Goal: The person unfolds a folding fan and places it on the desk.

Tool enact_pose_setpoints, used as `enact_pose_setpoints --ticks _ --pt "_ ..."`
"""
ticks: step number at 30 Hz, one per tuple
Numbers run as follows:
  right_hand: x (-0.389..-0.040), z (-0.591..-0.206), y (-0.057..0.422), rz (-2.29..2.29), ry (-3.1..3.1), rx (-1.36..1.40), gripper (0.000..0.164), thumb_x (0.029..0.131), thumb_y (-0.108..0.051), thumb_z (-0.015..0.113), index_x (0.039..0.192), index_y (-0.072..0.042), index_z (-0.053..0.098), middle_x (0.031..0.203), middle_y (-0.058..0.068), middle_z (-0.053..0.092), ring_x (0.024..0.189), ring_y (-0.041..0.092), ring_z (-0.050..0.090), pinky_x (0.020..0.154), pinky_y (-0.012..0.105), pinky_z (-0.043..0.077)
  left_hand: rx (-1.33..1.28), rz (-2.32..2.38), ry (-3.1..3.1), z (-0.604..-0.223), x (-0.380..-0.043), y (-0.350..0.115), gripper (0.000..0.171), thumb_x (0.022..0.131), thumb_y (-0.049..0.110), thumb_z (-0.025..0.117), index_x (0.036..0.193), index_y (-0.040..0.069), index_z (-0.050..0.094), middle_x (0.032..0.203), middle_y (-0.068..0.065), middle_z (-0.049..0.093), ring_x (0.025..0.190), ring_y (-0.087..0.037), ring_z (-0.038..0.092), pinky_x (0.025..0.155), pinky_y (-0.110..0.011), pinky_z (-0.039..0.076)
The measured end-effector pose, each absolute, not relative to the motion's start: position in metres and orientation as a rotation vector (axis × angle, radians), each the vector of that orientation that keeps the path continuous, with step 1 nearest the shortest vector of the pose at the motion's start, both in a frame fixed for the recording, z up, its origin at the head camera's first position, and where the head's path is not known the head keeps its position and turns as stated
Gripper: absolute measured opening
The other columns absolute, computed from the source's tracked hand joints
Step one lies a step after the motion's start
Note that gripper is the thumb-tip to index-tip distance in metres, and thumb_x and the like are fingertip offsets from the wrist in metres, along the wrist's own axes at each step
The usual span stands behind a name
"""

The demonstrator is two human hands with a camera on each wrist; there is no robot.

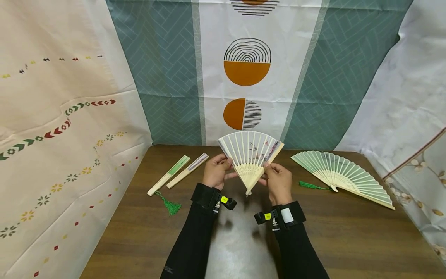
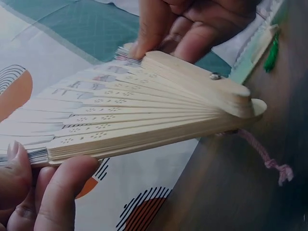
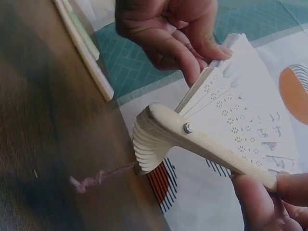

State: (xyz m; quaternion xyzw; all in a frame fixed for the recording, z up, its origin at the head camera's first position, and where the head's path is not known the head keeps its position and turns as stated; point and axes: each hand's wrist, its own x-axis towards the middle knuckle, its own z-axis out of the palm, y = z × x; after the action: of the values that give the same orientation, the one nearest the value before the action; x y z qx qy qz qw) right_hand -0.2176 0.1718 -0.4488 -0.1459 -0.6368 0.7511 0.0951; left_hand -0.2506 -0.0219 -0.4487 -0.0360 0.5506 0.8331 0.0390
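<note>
A partly spread folding fan (image 1: 249,155), whitish with pale ribs and a small flower print, is held up between both hands. My left hand (image 1: 215,170) pinches its left edge between thumb and fingers. The opposite edge is pinched by my right hand (image 1: 280,181). In the left wrist view the ribs (image 2: 144,108) fan out from a narrow pivot end, with many still stacked along the left-hand edge. A metal rivet (image 3: 187,128) shows at the pivot in the right wrist view, and a pink cord (image 3: 98,179) hangs from that end.
Two folded fans, one green (image 1: 168,175) with a green tassel (image 1: 172,207) and one whitish (image 1: 187,171), lie at the table's left. A spread green fan (image 1: 343,174) with its own tassel (image 1: 313,186) lies right. Patterned cloth (image 1: 167,77) hangs behind the brown table (image 1: 348,236).
</note>
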Motion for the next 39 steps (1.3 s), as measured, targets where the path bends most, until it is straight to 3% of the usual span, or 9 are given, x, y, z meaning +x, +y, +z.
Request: enact_pose_setpoints --ticks 8,17,30,39 --pt "-0.2164 -0.447 0.1715 2.253 -1.801 -0.448 0.036 0.117 -0.009 0.065 0.14 0.019 0.066 0.089 0.0 0.073 0.075 0.006 0.077 0.069 0.023 0.072 -0.12 2.607 1.639 -0.4482 -0.2508 -0.024 0.026 0.114 -0.005 0.062 0.138 -0.013 0.068 0.086 0.003 0.067 0.081 -0.012 0.065 0.063 -0.026 0.071" --pt "-0.2172 -0.4501 0.1733 2.254 -1.73 -0.47 0.031 0.117 -0.01 0.064 0.134 0.016 0.069 0.087 -0.001 0.069 0.072 0.006 0.072 0.068 0.023 0.072 -0.138 2.662 1.577 -0.4512 -0.2513 -0.0257 0.023 0.115 -0.004 0.06 0.134 -0.008 0.072 0.089 0.001 0.066 0.085 -0.013 0.064 0.066 -0.027 0.072" --pt "-0.2192 -0.448 0.1747 2.242 -1.656 -0.49 0.032 0.118 -0.012 0.062 0.135 0.014 0.069 0.085 -0.007 0.077 0.075 0.005 0.08 0.07 0.023 0.072 -0.13 2.725 1.494 -0.4493 -0.2535 -0.0269 0.019 0.117 -0.001 0.058 0.131 -0.005 0.07 0.093 -0.002 0.062 0.09 -0.015 0.063 0.073 -0.03 0.074" --pt "-0.2178 -0.4508 0.1731 2.239 -1.583 -0.499 0.027 0.118 -0.011 0.063 0.129 0.012 0.069 0.092 -0.002 0.073 0.076 0.006 0.08 0.07 0.022 0.072 -0.15 2.767 1.46 -0.4496 -0.2508 -0.0252 0.018 0.117 -0.003 0.056 0.127 -0.003 0.071 0.092 -0.002 0.06 0.088 -0.014 0.062 0.072 -0.028 0.074"
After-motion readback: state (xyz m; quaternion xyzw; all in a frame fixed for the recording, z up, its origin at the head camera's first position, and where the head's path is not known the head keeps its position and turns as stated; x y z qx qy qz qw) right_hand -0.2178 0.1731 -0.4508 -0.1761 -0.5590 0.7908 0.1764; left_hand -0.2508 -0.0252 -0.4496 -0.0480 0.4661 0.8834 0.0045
